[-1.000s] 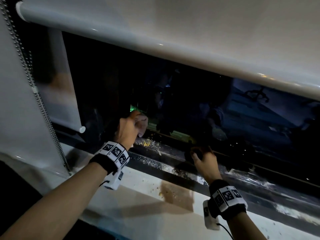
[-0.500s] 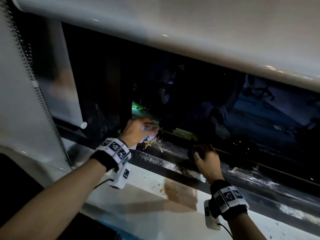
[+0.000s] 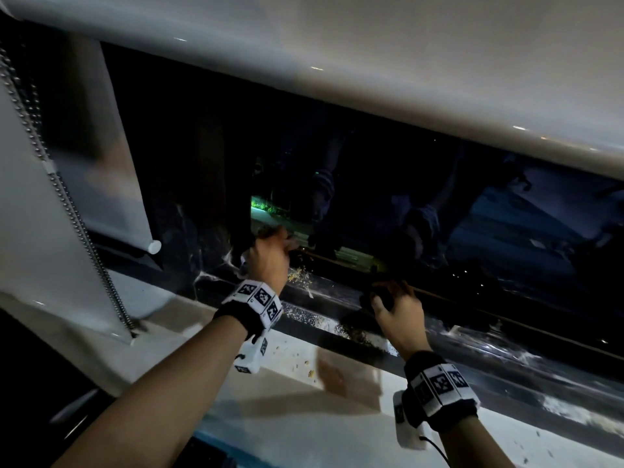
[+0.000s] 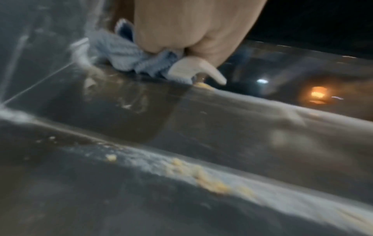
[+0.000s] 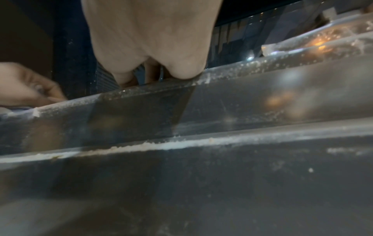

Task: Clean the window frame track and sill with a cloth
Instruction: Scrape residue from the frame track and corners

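Your left hand grips the bunched blue cloth against the track at its left corner. Your right hand rests further right on the track edge; whether it holds anything cannot be told. Yellow crumbs and white dust remain along the ridges and sill: cleaning is judged well short of finished.

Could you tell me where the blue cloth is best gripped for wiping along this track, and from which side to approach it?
Grip the cloth at its bunched middle, coming from above, as the left hand does now. Its loose folds spill out under the fingers onto the track ledge, so a top grip probably presses the wad down into the groove toward the crumbs.
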A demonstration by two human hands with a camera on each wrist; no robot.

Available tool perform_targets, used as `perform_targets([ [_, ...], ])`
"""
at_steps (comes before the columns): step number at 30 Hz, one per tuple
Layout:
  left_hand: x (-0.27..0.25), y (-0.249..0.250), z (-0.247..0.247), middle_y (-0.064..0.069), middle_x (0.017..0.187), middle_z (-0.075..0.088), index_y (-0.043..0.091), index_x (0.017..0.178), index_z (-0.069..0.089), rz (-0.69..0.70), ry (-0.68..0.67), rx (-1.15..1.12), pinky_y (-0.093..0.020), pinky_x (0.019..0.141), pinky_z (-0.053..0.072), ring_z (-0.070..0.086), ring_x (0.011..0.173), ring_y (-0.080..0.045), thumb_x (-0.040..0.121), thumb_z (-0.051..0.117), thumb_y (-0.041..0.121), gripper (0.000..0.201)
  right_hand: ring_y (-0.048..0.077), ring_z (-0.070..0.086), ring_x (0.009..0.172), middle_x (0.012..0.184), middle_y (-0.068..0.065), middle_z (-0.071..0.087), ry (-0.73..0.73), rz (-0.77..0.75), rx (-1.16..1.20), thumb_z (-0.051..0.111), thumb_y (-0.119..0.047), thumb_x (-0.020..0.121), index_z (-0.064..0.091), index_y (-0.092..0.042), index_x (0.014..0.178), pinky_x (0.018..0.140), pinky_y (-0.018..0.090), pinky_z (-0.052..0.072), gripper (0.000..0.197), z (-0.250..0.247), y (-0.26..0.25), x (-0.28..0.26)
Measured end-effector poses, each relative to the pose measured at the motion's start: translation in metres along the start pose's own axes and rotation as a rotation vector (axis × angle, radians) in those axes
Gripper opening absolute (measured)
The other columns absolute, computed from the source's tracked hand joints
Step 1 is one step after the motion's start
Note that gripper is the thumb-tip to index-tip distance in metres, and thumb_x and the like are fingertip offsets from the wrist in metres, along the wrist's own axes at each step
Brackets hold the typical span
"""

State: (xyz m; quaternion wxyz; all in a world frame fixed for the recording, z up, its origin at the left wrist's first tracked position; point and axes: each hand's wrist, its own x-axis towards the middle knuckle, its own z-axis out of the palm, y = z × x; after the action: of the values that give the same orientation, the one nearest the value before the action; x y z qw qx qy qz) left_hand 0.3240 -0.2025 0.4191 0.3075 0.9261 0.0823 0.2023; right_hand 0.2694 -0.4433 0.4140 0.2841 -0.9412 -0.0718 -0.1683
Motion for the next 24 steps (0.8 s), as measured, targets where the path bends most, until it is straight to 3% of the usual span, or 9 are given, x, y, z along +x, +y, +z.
perform_targets([
  [2, -0.003, 0.003, -0.002, -0.013, 0.099, 0.068, 0.012, 0.094, 0.066, 0.079, -0.097, -0.129, -0.038, 0.074, 0.054, 0.064, 0.090, -0.031, 0.086, 0.064, 0.018, 0.010, 0.032, 0.059, 0.093, 0.104, 0.013, 0.060, -0.002, -0.004, 0.000, 0.061, -0.014, 0.081, 0.066, -0.009, 0.100, 0.075, 0.025, 0.038, 0.020, -0.001, 0.000, -0.001],
  [5, 0.004, -0.001, -0.020, -0.014, 0.099, 0.070, 0.004, 0.085, 0.064, 0.088, -0.189, -0.440, -0.027, 0.065, 0.056, 0.069, 0.088, -0.023, 0.081, 0.067, -0.001, 0.007, 0.028, 0.059, 0.095, 0.106, 0.011, 0.061, -0.018, -0.007, 0.012, 0.063, -0.010, 0.082, 0.066, -0.009, 0.102, 0.076, 0.022, 0.037, 0.020, -0.004, 0.002, -0.002],
  [7, 0.006, -0.006, -0.038, -0.010, 0.095, 0.070, 0.000, 0.088, 0.066, 0.082, -0.080, -0.442, -0.023, 0.066, 0.053, 0.067, 0.085, -0.018, 0.084, 0.064, 0.000, 0.005, 0.027, 0.059, 0.095, 0.105, 0.012, 0.062, -0.017, -0.009, 0.018, 0.063, -0.010, 0.082, 0.066, -0.009, 0.102, 0.076, 0.021, 0.036, 0.020, -0.005, 0.002, -0.002],
  [9, 0.004, -0.011, -0.047, -0.009, 0.094, 0.067, 0.004, 0.093, 0.068, 0.109, 0.035, -0.313, -0.022, 0.070, 0.043, 0.062, 0.083, -0.022, 0.086, 0.063, 0.010, 0.010, 0.027, 0.059, 0.095, 0.104, 0.012, 0.063, -0.013, -0.008, 0.018, 0.064, -0.010, 0.082, 0.066, -0.008, 0.102, 0.076, 0.021, 0.036, 0.020, -0.003, 0.002, -0.001],
  [12, -0.002, -0.009, -0.030, 0.002, 0.103, 0.062, 0.009, 0.102, 0.065, 0.081, 0.051, -0.030, -0.023, 0.069, 0.042, 0.062, 0.088, -0.020, 0.091, 0.059, 0.015, 0.015, 0.027, 0.059, 0.095, 0.102, 0.011, 0.064, -0.009, -0.009, 0.019, 0.064, -0.010, 0.081, 0.066, -0.009, 0.101, 0.075, 0.020, 0.035, 0.020, -0.002, 0.002, -0.001],
  [14, -0.004, -0.001, -0.017, -0.010, 0.110, 0.064, 0.012, 0.108, 0.062, 0.040, 0.045, 0.101, -0.036, 0.070, 0.050, 0.064, 0.093, -0.031, 0.092, 0.055, 0.014, 0.018, 0.028, 0.059, 0.095, 0.101, 0.012, 0.064, -0.011, -0.007, 0.018, 0.064, -0.009, 0.081, 0.066, -0.008, 0.101, 0.075, 0.021, 0.034, 0.020, -0.002, 0.002, -0.001],
  [16, -0.006, 0.008, -0.011, -0.016, 0.111, 0.063, 0.012, 0.109, 0.062, 0.014, 0.065, 0.095, -0.040, 0.071, 0.051, 0.063, 0.096, -0.035, 0.091, 0.052, 0.009, 0.021, 0.028, 0.058, 0.095, 0.103, 0.012, 0.063, -0.013, 0.001, 0.014, 0.063, -0.010, 0.082, 0.065, -0.008, 0.103, 0.075, 0.021, 0.034, 0.021, -0.001, 0.001, 0.000],
  [21, -0.020, 0.022, -0.007, -0.008, 0.112, 0.066, 0.020, 0.109, 0.068, 0.150, -0.027, -0.018, -0.031, 0.075, 0.050, 0.064, 0.097, -0.029, 0.088, 0.054, 0.005, 0.029, 0.030, 0.059, 0.096, 0.103, 0.012, 0.063, -0.012, -0.018, 0.015, 0.059, -0.017, 0.080, 0.066, -0.008, 0.101, 0.074, 0.022, 0.035, 0.024, 0.000, -0.002, 0.000],
  [24, -0.014, 0.016, -0.021, -0.013, 0.101, 0.069, 0.005, 0.101, 0.070, 0.334, -0.201, -0.224, -0.012, 0.067, 0.050, 0.064, 0.077, -0.014, 0.087, 0.061, 0.005, 0.017, 0.028, 0.059, 0.096, 0.103, 0.011, 0.064, -0.013, -0.037, 0.014, 0.059, -0.014, 0.080, 0.066, -0.009, 0.101, 0.074, 0.022, 0.036, 0.022, -0.004, -0.001, -0.002],
])
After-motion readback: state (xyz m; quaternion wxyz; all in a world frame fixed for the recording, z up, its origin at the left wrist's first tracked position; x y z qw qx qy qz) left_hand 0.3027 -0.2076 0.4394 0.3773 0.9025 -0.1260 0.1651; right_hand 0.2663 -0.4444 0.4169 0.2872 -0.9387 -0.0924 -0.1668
